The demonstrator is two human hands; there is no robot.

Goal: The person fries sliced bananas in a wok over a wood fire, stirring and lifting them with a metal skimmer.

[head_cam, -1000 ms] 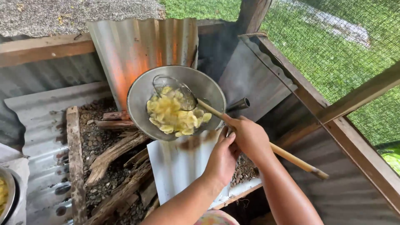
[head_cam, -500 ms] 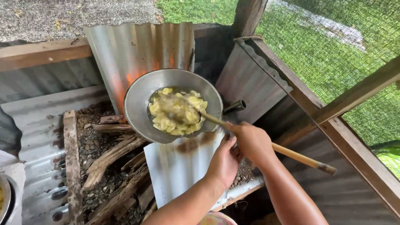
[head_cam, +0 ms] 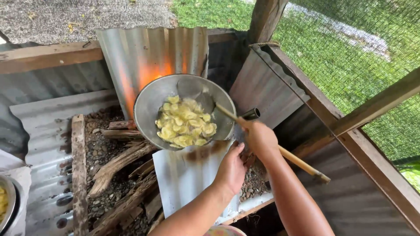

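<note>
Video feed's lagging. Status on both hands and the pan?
Right hand gripping the wooden skimmer handle. Left hand on the metal sheet. Pan of yellow slices on firewood. Nothing blocking.

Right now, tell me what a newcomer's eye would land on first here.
First comes the metal wok in the middle, full of pale yellow chips, with an orange fire glow on the corrugated sheet behind it. Next, the right hand grips a long wooden-handled skimmer reaching into the wok, while the left hand rests by its near rim. Rough firewood lies below left.
</note>
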